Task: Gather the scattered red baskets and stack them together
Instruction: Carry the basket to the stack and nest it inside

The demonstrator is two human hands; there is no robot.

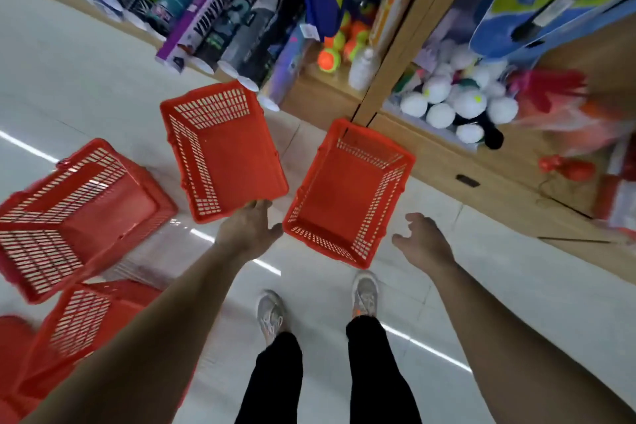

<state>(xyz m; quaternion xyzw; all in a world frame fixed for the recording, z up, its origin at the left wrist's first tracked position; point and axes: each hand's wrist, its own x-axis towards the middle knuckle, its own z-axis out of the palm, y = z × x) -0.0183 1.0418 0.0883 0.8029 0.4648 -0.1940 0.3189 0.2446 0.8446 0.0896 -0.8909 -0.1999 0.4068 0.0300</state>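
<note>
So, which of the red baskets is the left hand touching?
The middle basket, in front of the boxed goods. The left hand touches its near edge. The right basket lies between both hands, untouched.

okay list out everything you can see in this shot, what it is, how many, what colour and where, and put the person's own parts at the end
Red baskets: four clearly in view, red, on the pale floor; two ahead, two at left; a blurred red shape at the bottom left corner may be another.
Floor: one, pale glossy tile.
Shelf unit: tan wood, along the top and right.
Boxed goods: a row, mixed colours, upper shelf; count unclear.
Orange and yellow balls: several, centre shelf.
White balls: many, right shelf bin.
Shoes: two, grey, bottom centre.
Trousers: black, bottom centre.
Left hand: touching the near edge of the middle basket; grip unclear.
Right hand: open, beside the right basket, not touching.
</note>
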